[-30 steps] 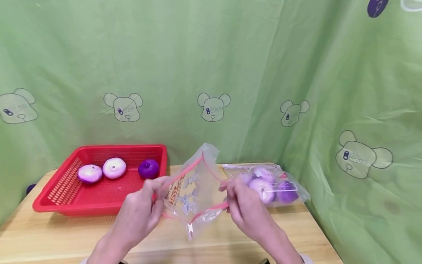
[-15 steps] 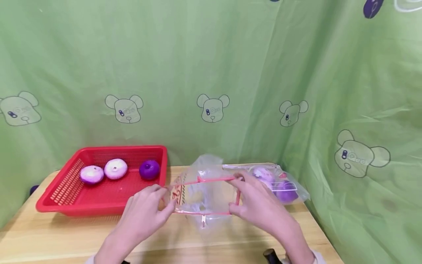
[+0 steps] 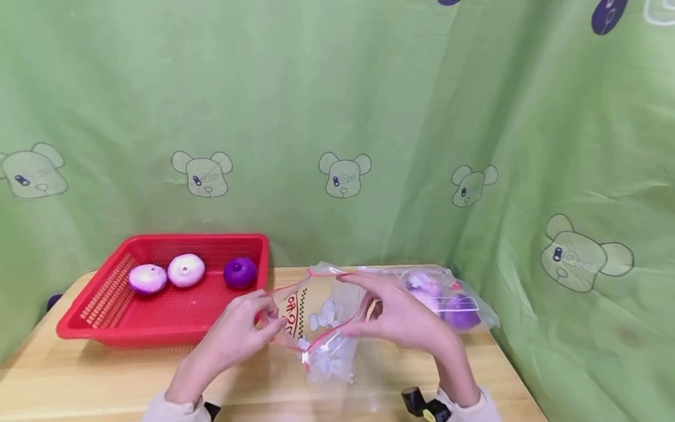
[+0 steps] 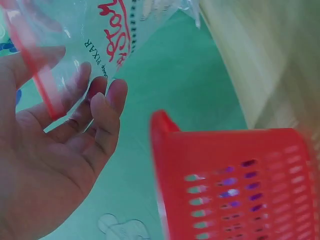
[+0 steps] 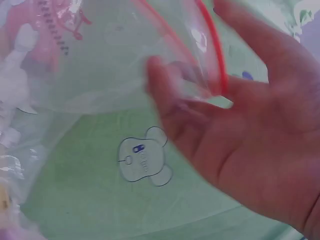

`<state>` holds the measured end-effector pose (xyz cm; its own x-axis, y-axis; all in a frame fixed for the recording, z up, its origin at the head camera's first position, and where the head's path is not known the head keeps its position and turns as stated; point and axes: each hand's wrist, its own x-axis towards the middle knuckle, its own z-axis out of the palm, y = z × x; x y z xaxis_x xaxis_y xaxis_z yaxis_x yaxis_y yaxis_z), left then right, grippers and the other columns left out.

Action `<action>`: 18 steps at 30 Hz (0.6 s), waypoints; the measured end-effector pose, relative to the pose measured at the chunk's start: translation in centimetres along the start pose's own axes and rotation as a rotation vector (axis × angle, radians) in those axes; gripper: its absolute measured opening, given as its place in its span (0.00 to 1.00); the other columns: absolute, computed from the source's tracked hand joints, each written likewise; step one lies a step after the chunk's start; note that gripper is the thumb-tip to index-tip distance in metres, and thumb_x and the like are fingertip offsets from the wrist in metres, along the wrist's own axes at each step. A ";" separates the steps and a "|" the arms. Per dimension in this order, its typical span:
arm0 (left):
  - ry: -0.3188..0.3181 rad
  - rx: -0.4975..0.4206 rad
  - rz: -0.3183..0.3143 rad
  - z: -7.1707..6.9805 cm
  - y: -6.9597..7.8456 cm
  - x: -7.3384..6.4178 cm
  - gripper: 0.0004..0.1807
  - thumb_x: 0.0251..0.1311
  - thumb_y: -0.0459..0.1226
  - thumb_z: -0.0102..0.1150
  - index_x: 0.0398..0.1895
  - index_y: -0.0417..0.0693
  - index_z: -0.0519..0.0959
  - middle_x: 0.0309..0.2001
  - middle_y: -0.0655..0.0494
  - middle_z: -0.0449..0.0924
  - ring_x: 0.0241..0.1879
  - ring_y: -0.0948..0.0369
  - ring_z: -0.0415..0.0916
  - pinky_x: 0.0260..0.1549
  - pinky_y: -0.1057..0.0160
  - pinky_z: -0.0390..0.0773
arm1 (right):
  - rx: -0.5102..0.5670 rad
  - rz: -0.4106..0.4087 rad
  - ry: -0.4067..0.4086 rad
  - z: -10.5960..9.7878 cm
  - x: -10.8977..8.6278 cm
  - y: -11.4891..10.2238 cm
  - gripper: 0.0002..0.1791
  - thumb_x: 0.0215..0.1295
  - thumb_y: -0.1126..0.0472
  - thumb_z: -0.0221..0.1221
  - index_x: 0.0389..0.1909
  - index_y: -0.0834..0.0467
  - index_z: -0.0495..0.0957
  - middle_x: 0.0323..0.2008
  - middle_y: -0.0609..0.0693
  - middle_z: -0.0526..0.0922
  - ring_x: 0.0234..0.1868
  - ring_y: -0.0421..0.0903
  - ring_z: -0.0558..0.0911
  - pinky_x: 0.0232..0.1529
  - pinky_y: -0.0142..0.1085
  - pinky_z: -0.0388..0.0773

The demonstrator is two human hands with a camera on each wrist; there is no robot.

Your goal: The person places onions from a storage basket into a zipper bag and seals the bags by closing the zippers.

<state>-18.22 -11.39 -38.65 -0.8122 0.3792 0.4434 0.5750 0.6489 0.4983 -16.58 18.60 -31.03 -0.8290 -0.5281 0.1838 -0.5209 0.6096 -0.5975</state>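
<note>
A clear zipper bag with a red seal line and a small white slider is held up over the table, its mouth spread apart. Red lettering and a checkered strip show on its left side, and pale white figures are printed on its film. My left hand holds the left edge of the mouth, thumb on one side of the film and curled fingers on the other in the left wrist view. At the right edge, my right hand holds the mouth between thumb and fingers; in the right wrist view the red seal runs into this grasp.
A red plastic basket stands on the left of the wooden table, with two white-and-purple round, onion-like vegetables and one dark purple one. Behind my right hand lies another clear bag with several similar ones inside. A green curtain hangs behind.
The bag's mouth went from a wide diamond to a flatter rectangle, then to a slanted opening. My right hand has shifted its hold along the edge; the basket and filled bag stay put.
</note>
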 end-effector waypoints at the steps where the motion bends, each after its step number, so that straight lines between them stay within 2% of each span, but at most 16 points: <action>1: -0.002 0.002 -0.006 0.2 -0.3 -0.1 0.09 0.57 0.41 0.68 0.23 0.58 0.77 0.26 0.70 0.70 0.26 0.66 0.70 0.26 0.70 0.73 | 0.004 0.022 -0.010 0.4 0.0 0.3 0.50 0.48 0.39 0.74 0.72 0.45 0.65 0.63 0.41 0.73 0.36 0.38 0.80 0.43 0.38 0.81; 3: -0.001 0.005 -0.012 0.6 -0.7 -0.3 0.09 0.58 0.41 0.67 0.23 0.58 0.77 0.25 0.70 0.70 0.25 0.67 0.70 0.26 0.70 0.72 | -0.003 0.060 -0.027 1.0 0.0 0.8 0.54 0.44 0.35 0.74 0.73 0.43 0.62 0.70 0.41 0.67 0.41 0.38 0.80 0.50 0.41 0.79; 4: -0.002 0.009 -0.011 0.6 -0.8 -0.3 0.09 0.58 0.40 0.67 0.23 0.58 0.77 0.25 0.70 0.70 0.25 0.68 0.70 0.26 0.70 0.73 | -0.018 0.071 -0.021 1.3 -0.1 1.0 0.55 0.43 0.34 0.73 0.73 0.42 0.62 0.71 0.41 0.66 0.46 0.38 0.79 0.54 0.43 0.78; 5: 0.000 0.013 -0.008 0.6 -0.9 -0.2 0.09 0.58 0.39 0.67 0.23 0.57 0.77 0.25 0.70 0.71 0.25 0.69 0.70 0.26 0.70 0.73 | -0.021 0.078 -0.011 1.5 -0.1 1.1 0.54 0.43 0.33 0.73 0.73 0.42 0.63 0.70 0.41 0.67 0.46 0.38 0.80 0.55 0.44 0.77; 9: 0.013 0.006 0.014 0.7 -1.1 0.0 0.07 0.58 0.38 0.67 0.26 0.56 0.79 0.26 0.69 0.72 0.26 0.71 0.70 0.27 0.70 0.75 | 0.001 0.059 0.051 1.8 0.3 1.4 0.43 0.50 0.42 0.73 0.68 0.45 0.69 0.60 0.41 0.76 0.43 0.38 0.80 0.47 0.40 0.81; 12: 0.041 -0.022 0.032 1.0 -1.2 0.1 0.06 0.60 0.39 0.67 0.28 0.57 0.80 0.31 0.68 0.75 0.29 0.70 0.72 0.28 0.68 0.77 | 0.030 0.054 0.042 1.7 0.5 1.5 0.41 0.53 0.52 0.74 0.69 0.48 0.69 0.53 0.43 0.79 0.32 0.39 0.80 0.34 0.35 0.81; 16: 0.124 -0.090 0.055 1.2 -1.3 0.0 0.04 0.62 0.37 0.66 0.32 0.57 0.81 0.43 0.63 0.78 0.30 0.68 0.74 0.26 0.67 0.78 | 0.015 0.070 0.008 1.6 0.3 1.7 0.46 0.54 0.60 0.73 0.74 0.50 0.63 0.55 0.45 0.78 0.29 0.38 0.78 0.31 0.33 0.80; 18: 0.174 -0.128 0.063 1.2 -1.5 0.0 0.03 0.63 0.36 0.64 0.35 0.55 0.80 0.46 0.61 0.78 0.32 0.68 0.75 0.26 0.68 0.78 | 0.003 0.077 0.006 1.5 0.0 1.8 0.47 0.54 0.62 0.72 0.75 0.50 0.61 0.58 0.46 0.77 0.29 0.38 0.78 0.31 0.33 0.80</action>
<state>-19.19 -11.59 -40.31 -0.7512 0.2901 0.5929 0.6412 0.5340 0.5510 -17.23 18.76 -33.26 -0.8680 -0.4758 0.1421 -0.4546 0.6464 -0.6127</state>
